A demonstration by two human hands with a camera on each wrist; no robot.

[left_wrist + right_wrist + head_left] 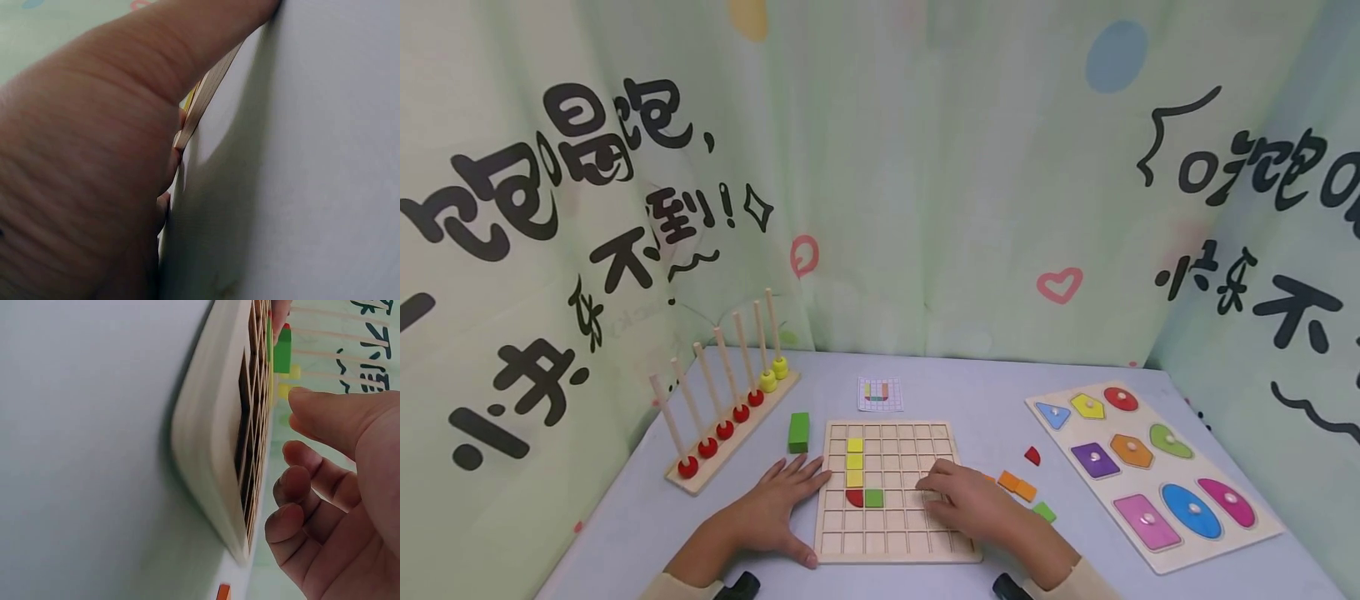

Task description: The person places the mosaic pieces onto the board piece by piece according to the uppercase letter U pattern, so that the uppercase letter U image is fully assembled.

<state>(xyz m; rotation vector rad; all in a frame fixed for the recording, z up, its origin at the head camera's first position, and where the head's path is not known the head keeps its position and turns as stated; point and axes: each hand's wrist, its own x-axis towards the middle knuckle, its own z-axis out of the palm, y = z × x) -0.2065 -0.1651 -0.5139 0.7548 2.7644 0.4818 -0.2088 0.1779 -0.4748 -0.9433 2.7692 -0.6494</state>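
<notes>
Tile-laying seems underway, yellow squares (854, 461) left of centre on the grid board (917, 525). The left hand (778, 504), spread, touches its left edge; the right hand (966, 498), loosely curled, seemingly empty, overhangs its right side. Next likely calls for pinching an orange square (1026, 490) right of it.

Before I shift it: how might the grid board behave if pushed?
The grid board looks wooden, so likely stiff. Lying flat and broad, it should probably slide, not tip. The yellow squares, in its cells, may travel along.

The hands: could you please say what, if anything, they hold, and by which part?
Nothing visibly; the left hand only touches the board at its left edge, the right hand looks empty.
</notes>
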